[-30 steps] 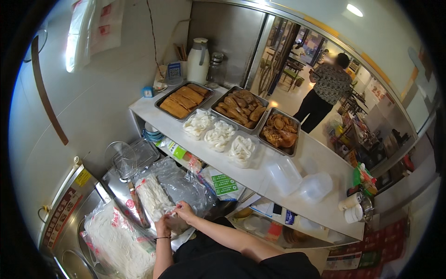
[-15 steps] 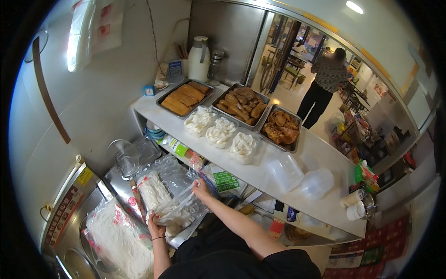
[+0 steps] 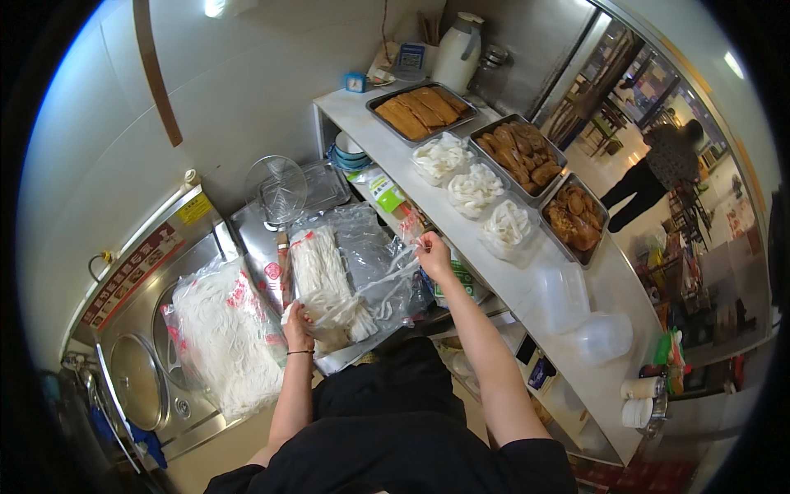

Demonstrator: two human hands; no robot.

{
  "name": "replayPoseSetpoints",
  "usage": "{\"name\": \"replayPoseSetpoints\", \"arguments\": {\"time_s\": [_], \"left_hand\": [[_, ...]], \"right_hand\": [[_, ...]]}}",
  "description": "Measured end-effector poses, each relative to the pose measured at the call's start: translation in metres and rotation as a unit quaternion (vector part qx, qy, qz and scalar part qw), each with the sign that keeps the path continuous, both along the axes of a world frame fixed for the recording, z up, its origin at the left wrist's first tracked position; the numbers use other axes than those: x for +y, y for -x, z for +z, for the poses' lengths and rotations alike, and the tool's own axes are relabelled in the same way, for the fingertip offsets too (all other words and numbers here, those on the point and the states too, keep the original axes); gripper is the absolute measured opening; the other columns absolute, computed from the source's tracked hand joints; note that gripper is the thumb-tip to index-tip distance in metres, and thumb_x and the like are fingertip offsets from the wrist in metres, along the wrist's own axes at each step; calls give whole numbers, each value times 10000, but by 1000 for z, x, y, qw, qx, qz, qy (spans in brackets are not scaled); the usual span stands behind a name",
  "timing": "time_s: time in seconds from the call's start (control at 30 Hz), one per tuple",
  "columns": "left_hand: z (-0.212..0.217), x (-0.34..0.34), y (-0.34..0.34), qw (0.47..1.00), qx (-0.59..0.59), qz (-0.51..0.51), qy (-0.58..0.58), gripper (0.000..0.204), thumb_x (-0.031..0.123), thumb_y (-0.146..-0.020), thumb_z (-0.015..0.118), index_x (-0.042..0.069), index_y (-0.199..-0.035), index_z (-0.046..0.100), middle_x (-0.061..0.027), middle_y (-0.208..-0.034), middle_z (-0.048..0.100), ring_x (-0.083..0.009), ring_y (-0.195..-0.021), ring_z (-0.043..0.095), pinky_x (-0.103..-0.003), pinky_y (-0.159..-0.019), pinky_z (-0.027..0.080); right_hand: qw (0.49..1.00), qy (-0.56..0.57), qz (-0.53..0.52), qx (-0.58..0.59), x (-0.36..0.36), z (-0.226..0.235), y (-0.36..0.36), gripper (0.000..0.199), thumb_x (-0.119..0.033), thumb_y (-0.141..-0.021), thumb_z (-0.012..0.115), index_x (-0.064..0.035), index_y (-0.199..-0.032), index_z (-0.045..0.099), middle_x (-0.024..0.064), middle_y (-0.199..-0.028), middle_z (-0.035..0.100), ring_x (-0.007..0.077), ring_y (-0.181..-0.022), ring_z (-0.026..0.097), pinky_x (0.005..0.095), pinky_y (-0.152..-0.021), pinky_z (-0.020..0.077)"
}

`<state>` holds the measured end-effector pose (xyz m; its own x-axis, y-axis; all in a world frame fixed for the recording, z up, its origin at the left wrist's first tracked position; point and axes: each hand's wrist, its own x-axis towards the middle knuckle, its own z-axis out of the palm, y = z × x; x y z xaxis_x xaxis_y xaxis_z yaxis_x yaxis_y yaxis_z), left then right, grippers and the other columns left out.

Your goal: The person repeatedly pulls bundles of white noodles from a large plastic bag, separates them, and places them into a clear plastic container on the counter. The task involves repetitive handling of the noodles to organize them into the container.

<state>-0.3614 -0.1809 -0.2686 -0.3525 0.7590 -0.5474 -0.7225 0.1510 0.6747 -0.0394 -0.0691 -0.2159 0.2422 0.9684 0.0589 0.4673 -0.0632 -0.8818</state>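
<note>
A clear plastic bag (image 3: 362, 247) of white noodles (image 3: 319, 276) lies on a steel tray in front of me. My left hand (image 3: 296, 316) grips the near end of the noodle bundle. My right hand (image 3: 431, 252) is raised over the bag's right side and pinches a few noodle strands (image 3: 387, 280) that stretch down to the bundle. To the left a second, fuller bag of white noodles (image 3: 226, 333) rests on a steel cooker.
A white shelf (image 3: 527, 284) on my right carries three tubs of noodles (image 3: 476, 191), trays of fried food (image 3: 520, 156) and empty plastic tubs (image 3: 576, 309). A wire strainer (image 3: 276, 191) stands behind the bag. A person (image 3: 658, 169) stands far off in the doorway.
My right hand has lifted up and to the right, drawing noodle strands out of the bag. My left hand has shifted onto the bundle's near end.
</note>
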Motion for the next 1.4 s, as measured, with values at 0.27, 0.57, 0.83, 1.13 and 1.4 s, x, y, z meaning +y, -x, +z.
{"name": "replayPoseSetpoints", "arguments": {"time_s": [0.27, 0.57, 0.83, 1.13, 1.4], "left_hand": [[23, -2, -21, 991, 66, -103, 57, 183, 148, -713, 621, -7, -760, 535, -53, -559, 492, -149, -447, 461, -255, -430, 374], [18, -3, -25, 971, 140, -179, 74, 202, 125, -699, 628, -58, -685, 544, -100, -604, 542, -170, -481, 496, -278, -430, 379], [21, -3, -31, 980, 102, -161, 52, 183, 87, -722, 618, -71, -703, 527, -92, -594, 521, -177, -486, 498, -286, -441, 402], [11, -1, -28, 974, 103, -178, 93, 165, 87, -723, 601, -53, -674, 531, -90, -576, 514, -178, -491, 491, -287, -455, 395], [1, 0, -27, 972, 103, -188, 98, 166, 91, -733, 579, -41, -645, 530, -90, -567, 516, -182, -488, 491, -285, -464, 386]], "right_hand": [[970, -94, 178, -133, -15, 113, 19, 163, -25, -726, 540, -21, -886, 509, 120, -728, 587, 230, -641, 579, 316, -599, 461], [953, -136, 242, -119, -29, 233, 23, 127, -12, -768, 526, -2, -894, 540, 94, -759, 605, 147, -698, 599, 254, -596, 480], [959, -174, 213, -74, -32, 327, 4, 136, -2, -737, 560, -5, -872, 553, 77, -753, 610, 131, -690, 596, 241, -614, 474], [961, -219, 163, -34, -23, 424, -52, 169, 23, -751, 554, -11, -916, 543, 45, -812, 580, 94, -727, 579, 204, -636, 479], [967, -241, 51, -71, -32, 475, -111, 195, -49, -773, 567, -24, -965, 541, 42, -823, 594, 89, -718, 579, 200, -589, 475]]}}
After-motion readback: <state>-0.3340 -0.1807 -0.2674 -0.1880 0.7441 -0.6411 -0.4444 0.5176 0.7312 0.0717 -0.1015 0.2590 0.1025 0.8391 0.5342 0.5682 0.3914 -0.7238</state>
